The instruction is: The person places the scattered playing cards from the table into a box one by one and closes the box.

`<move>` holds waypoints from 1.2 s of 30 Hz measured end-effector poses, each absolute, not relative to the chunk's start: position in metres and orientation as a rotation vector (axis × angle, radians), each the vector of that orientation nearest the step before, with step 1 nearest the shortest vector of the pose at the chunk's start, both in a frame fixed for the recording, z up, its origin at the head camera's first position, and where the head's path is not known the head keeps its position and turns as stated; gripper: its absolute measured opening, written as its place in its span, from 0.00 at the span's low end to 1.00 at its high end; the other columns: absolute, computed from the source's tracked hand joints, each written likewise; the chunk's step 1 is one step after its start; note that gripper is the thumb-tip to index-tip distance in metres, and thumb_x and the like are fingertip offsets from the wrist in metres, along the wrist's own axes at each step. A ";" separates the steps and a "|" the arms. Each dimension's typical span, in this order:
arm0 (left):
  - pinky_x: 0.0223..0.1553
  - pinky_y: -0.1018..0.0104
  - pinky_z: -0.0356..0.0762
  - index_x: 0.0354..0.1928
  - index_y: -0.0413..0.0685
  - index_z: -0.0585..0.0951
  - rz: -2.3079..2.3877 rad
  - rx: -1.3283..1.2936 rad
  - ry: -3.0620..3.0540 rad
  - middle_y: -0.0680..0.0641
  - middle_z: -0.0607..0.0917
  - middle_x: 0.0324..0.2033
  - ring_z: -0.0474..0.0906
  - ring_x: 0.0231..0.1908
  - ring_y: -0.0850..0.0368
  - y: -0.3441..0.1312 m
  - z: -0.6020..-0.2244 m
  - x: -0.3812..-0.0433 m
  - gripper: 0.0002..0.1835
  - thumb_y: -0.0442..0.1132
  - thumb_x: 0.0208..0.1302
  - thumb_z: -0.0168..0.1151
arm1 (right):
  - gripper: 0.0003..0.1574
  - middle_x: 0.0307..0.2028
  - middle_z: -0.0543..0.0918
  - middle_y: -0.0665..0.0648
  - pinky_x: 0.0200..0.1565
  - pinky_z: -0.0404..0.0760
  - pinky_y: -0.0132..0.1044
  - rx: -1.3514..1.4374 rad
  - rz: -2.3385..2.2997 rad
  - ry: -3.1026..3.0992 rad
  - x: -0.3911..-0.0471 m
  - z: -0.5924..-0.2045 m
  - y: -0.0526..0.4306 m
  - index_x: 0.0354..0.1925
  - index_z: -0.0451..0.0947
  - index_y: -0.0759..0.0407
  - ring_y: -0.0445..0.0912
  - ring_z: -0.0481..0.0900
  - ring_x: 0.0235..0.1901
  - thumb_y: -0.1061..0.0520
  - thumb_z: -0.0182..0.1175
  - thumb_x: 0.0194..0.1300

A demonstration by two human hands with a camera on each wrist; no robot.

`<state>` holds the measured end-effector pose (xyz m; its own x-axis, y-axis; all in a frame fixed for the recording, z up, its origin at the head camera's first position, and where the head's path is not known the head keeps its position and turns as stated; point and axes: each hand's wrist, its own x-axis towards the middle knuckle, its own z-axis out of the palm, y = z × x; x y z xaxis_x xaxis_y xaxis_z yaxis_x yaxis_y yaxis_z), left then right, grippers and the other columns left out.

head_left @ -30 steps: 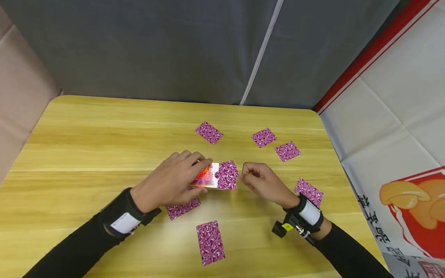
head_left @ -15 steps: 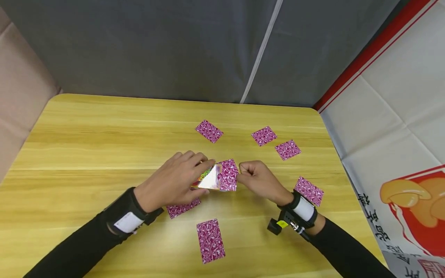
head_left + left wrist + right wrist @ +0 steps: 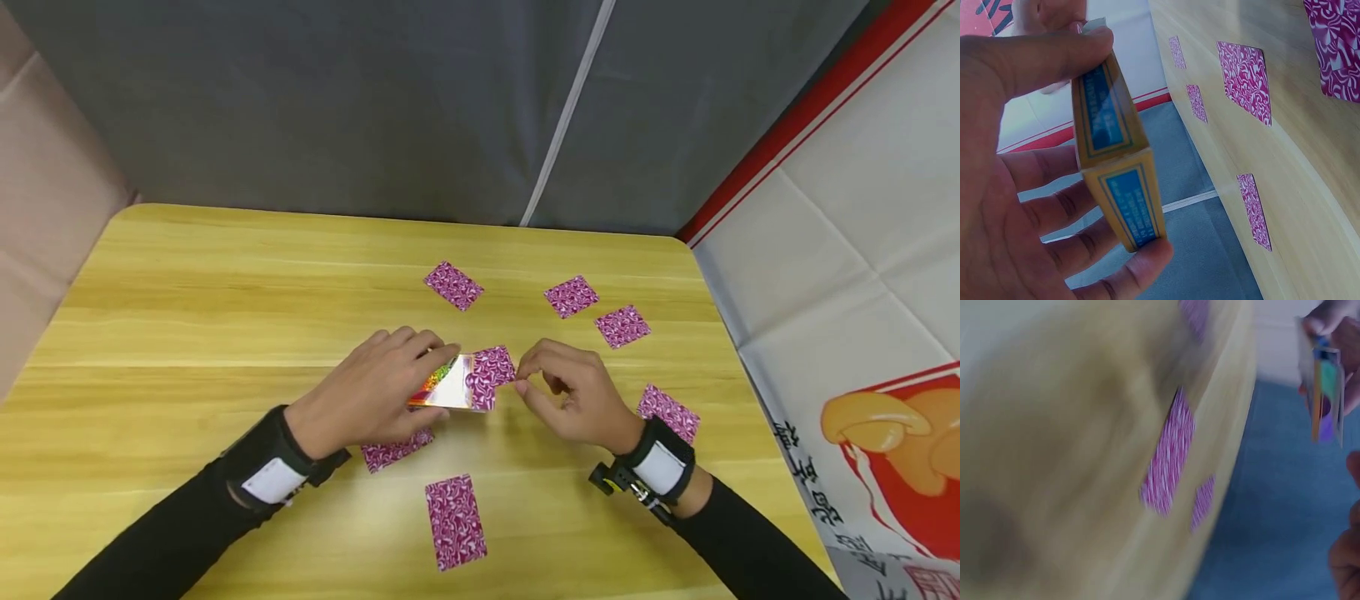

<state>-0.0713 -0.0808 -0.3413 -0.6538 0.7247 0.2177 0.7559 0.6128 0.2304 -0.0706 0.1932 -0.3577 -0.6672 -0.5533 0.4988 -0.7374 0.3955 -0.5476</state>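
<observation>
My left hand (image 3: 371, 387) grips a small flat card box (image 3: 452, 385), thumb on one narrow side and fingers on the other. Its face is glossy, white with a colourful picture; the left wrist view shows yellow edges with blue panels (image 3: 1127, 200). Purple-and-white patterned cards (image 3: 491, 367) stick out of the box's right end, the upper one protruding further and tilted. At that card's corner, the thumb and index fingertips of my right hand (image 3: 577, 392) come together and pinch it. In the right wrist view the box end (image 3: 1327, 394) is blurred, with right-hand fingers (image 3: 1347, 550) at the edge.
Several matching cards lie face-down-like on the wooden table (image 3: 225, 333): a far card (image 3: 453, 286), two at the back right, a card (image 3: 669, 412) beside the right wrist, a near card (image 3: 456, 522) and one partly under the left hand. Grey cloth (image 3: 337, 108) hangs behind.
The right hand's curled fist has loosened, with thumb and index now at the card corner. The lower protruding card sticks out less than before. The left hand holds the box almost still.
</observation>
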 end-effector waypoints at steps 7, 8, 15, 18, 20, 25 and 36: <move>0.42 0.54 0.81 0.62 0.44 0.76 -0.494 -1.273 -2.714 0.43 0.84 0.50 0.77 0.46 0.49 -0.081 -0.342 -0.072 0.39 0.61 0.52 0.66 | 0.05 0.29 0.89 0.52 0.29 0.87 0.34 1.337 0.633 -2.343 -0.071 -0.348 0.194 0.27 0.87 0.57 0.40 0.84 0.31 0.59 0.64 0.51; 0.42 0.54 0.81 0.62 0.44 0.76 -0.500 -1.276 -2.712 0.43 0.84 0.50 0.77 0.46 0.50 -0.080 -0.343 -0.071 0.39 0.61 0.52 0.66 | 0.05 0.29 0.89 0.52 0.28 0.87 0.34 1.348 0.612 -2.351 -0.071 -0.347 0.193 0.27 0.87 0.56 0.40 0.84 0.30 0.59 0.65 0.50; 0.41 0.54 0.82 0.61 0.43 0.76 -0.502 -1.287 -2.687 0.43 0.84 0.49 0.78 0.45 0.50 -0.078 -0.345 -0.071 0.38 0.60 0.53 0.65 | 0.07 0.30 0.90 0.52 0.27 0.86 0.30 1.377 0.578 -2.386 -0.070 -0.349 0.188 0.27 0.89 0.56 0.39 0.84 0.30 0.58 0.63 0.53; 0.42 0.54 0.82 0.61 0.43 0.76 -0.493 -1.287 -2.693 0.43 0.84 0.49 0.78 0.46 0.50 -0.078 -0.345 -0.072 0.38 0.61 0.54 0.65 | 0.08 0.30 0.90 0.52 0.27 0.86 0.30 1.377 0.586 -2.401 -0.069 -0.350 0.187 0.28 0.89 0.56 0.39 0.84 0.30 0.58 0.63 0.53; 0.42 0.54 0.82 0.61 0.43 0.76 -0.488 -1.285 -2.700 0.43 0.84 0.50 0.78 0.46 0.50 -0.078 -0.345 -0.072 0.38 0.61 0.54 0.65 | 0.08 0.31 0.90 0.52 0.28 0.86 0.30 1.373 0.585 -2.408 -0.069 -0.351 0.186 0.28 0.89 0.56 0.39 0.85 0.31 0.57 0.64 0.53; 0.44 0.53 0.82 0.62 0.44 0.76 -0.477 -1.284 -2.713 0.43 0.84 0.50 0.78 0.47 0.50 -0.077 -0.346 -0.072 0.38 0.61 0.53 0.65 | 0.09 0.31 0.91 0.52 0.26 0.85 0.30 1.358 0.565 -2.421 -0.068 -0.351 0.184 0.29 0.89 0.56 0.39 0.85 0.31 0.56 0.63 0.54; 0.45 0.52 0.82 0.62 0.44 0.76 -0.462 -1.281 -2.722 0.43 0.84 0.50 0.77 0.48 0.49 -0.076 -0.347 -0.071 0.39 0.62 0.54 0.64 | 0.07 0.29 0.88 0.51 0.15 0.72 0.26 1.381 0.471 -2.406 -0.069 -0.350 0.182 0.26 0.88 0.56 0.36 0.75 0.20 0.56 0.64 0.52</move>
<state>-0.0708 -0.0761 -0.3466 -0.6421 0.7360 0.2146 0.7656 0.6009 0.2296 -0.0688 0.1824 -0.3504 -0.4781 -0.7629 0.4352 -0.8707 0.4767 -0.1210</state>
